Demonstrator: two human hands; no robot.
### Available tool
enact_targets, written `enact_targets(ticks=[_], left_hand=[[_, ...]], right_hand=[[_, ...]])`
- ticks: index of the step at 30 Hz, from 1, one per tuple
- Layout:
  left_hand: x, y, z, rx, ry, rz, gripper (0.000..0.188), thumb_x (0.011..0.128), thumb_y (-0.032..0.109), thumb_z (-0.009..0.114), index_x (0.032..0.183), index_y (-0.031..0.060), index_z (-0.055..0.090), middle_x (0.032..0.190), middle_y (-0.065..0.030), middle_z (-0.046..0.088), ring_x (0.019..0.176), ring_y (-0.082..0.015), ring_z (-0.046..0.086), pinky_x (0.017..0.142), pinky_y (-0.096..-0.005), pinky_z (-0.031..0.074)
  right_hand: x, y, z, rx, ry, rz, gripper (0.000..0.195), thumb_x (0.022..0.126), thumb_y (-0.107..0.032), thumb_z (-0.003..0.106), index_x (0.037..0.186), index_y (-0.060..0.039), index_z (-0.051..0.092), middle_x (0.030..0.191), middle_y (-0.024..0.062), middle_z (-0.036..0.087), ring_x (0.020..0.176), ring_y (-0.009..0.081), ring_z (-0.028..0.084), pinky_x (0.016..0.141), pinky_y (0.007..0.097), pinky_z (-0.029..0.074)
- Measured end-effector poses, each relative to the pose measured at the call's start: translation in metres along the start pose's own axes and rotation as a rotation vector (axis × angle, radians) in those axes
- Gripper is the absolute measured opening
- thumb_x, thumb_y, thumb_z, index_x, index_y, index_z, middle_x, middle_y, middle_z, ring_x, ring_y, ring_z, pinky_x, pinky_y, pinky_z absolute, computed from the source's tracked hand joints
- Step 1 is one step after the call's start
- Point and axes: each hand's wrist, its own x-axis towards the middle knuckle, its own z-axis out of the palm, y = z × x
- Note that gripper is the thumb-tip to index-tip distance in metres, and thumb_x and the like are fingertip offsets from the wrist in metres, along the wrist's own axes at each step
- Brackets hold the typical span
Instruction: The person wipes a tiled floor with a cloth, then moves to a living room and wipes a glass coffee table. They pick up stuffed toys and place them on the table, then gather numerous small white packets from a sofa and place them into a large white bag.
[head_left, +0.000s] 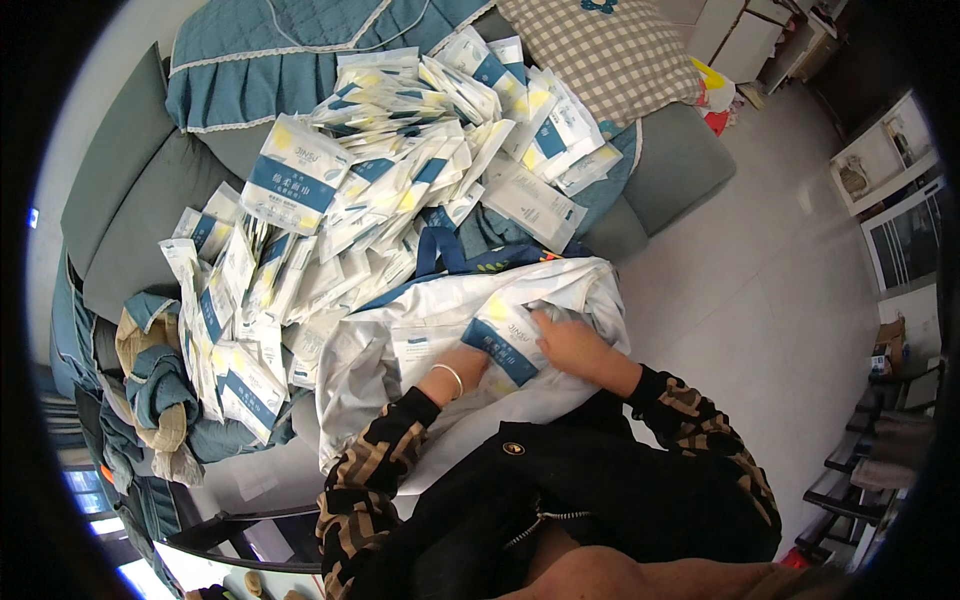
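Observation:
A white packet of face towels with a blue band (501, 349) lies between my hands, over the white lining of a large fabric bag (352, 375). My left hand (466, 365), with a bangle at its wrist, holds the packet's lower left edge. At its upper right edge, my right hand (570, 345) grips the packet with thumb and fingers. Another white packet (424, 349) lies in the bag to the left. Beyond the bag, a big heap of similar packets (390, 172) covers the sofa, one of them face up on top (296, 174).
The grey sofa (675, 169) carries a checked cushion (600, 56) and a blue quilted cover (247, 67). A crumpled blue and beige cloth (161, 382) lies at the left. Tiled floor (720, 300) runs along the right, with dark chairs (847, 480) at the lower right.

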Motion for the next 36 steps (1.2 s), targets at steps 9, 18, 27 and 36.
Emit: enact_targets(ticks=[9,18,27,36], left_hand=[[0.014,0.059,-0.039,0.194,0.371,0.131,0.079,0.086,0.037,0.073,0.154,0.0187,0.038,0.156,-0.0144,0.040,0.149,-0.0328,0.031,0.120,-0.0601,0.020],[0.047,0.044,-0.009,-0.102,0.330,0.256,0.075,0.088,0.017,0.069,0.155,0.0153,0.035,0.159,-0.0173,0.034,0.138,-0.0337,0.045,0.115,-0.0410,0.037],[-0.010,0.037,-0.046,-0.145,0.840,0.282,0.032,0.082,0.004,0.066,0.114,0.0054,0.069,0.111,-0.0128,0.069,0.103,-0.0349,0.064,0.095,-0.0418,0.050],[-0.209,-0.020,-0.037,0.194,0.816,-0.968,0.071,0.084,0.028,0.075,0.149,0.0173,0.046,0.123,-0.0176,0.063,0.112,-0.0338,0.060,0.092,-0.0495,0.047]], right_hand=[[0.009,0.004,-0.036,0.070,0.426,-0.096,0.065,0.091,-0.013,0.063,0.151,-0.0106,0.038,0.099,0.0258,0.069,0.077,0.0413,0.069,0.067,0.0476,0.055],[0.060,0.054,-0.149,1.033,0.399,0.069,0.020,0.100,-0.010,0.055,0.117,-0.0007,0.061,0.093,0.0116,0.070,0.076,0.0180,0.072,0.068,0.0294,0.060],[0.157,0.146,-0.070,0.962,0.330,0.309,0.063,0.089,-0.024,0.077,0.140,-0.0062,0.046,0.102,0.0103,0.063,0.079,0.0147,0.064,0.063,0.0284,0.053],[0.019,0.014,-0.184,1.540,0.506,-0.412,0.031,0.089,-0.006,0.063,0.118,-0.0132,0.055,0.120,0.0087,0.061,0.114,0.0209,0.062,0.093,0.0354,0.055]])
